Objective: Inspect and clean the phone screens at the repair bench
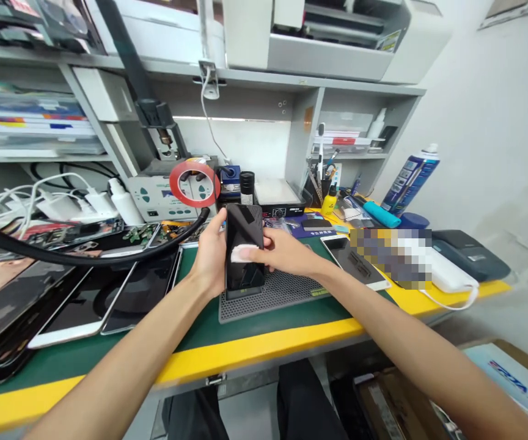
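A black phone point(245, 229) is held upright above the grey mat point(286, 296), its dark glossy face toward me. My left hand point(211, 253) grips it along the left edge, thumb near the top corner. With my right hand point(285, 250) I pinch a small white cloth point(240, 253) against the middle of the screen, the thumb pressed on it and the other fingers curled at the phone's right edge. The phone's back and most fingers of my left hand are hidden.
Several tablets point(142, 293) lie at left under a thick black cable point(62, 256). Red tape point(195, 183) hangs at a control box. A white tablet point(354, 263), a blue spray can point(410, 181) and a yellow bottle point(329, 200) are at right. The bench's yellow edge point(264, 347) runs in front.
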### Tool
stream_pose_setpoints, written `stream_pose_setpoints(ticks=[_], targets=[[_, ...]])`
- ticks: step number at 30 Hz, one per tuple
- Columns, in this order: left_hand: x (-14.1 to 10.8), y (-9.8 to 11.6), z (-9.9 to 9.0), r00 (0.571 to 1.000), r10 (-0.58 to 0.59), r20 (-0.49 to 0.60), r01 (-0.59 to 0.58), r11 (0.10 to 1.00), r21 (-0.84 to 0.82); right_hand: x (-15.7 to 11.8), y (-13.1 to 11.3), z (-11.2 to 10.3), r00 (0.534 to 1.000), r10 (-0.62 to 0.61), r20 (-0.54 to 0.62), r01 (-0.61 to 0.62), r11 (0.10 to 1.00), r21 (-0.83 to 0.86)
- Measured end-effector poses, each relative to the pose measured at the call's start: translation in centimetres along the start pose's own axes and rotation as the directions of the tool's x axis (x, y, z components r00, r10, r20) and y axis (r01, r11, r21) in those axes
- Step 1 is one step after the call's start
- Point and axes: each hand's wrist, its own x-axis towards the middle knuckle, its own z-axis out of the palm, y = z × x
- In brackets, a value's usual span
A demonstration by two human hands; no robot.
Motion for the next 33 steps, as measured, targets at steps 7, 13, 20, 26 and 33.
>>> stream_pose_setpoints(ticks=[7,13,20,26,33], targets=[[-0.2,-0.4,0.7,0.994,-0.046,-0.104,0.049,0.998,0.026,0.2,0.1,0.2,0.984,-0.019,-0.176,0.029,0.998,0.057],[-0.1,-0.9,0.8,0.995,-0.070,-0.066,0.072,0.997,0.022,0.8,0.8,0.0,0.966,0.049,-0.255,-0.025,0.995,0.098],[0.0,-1.4,0.3,0.994,-0.108,0.002,0.108,0.994,0.008,0.3,0.3,-0.2,0.960,0.008,-0.278,0.031,0.991,0.134],[-0.3,-2.0,0.7,0.993,-0.115,-0.026,0.117,0.991,0.069,0.1,0.1,-0.1,0.919,0.005,-0.394,0.018,0.998,0.055],[-0.5,-2.3,0.9,0.977,-0.204,-0.068,0.213,0.956,0.203,0.5,0.0,-0.1,0.890,0.021,-0.456,-0.021,1.000,0.006]])
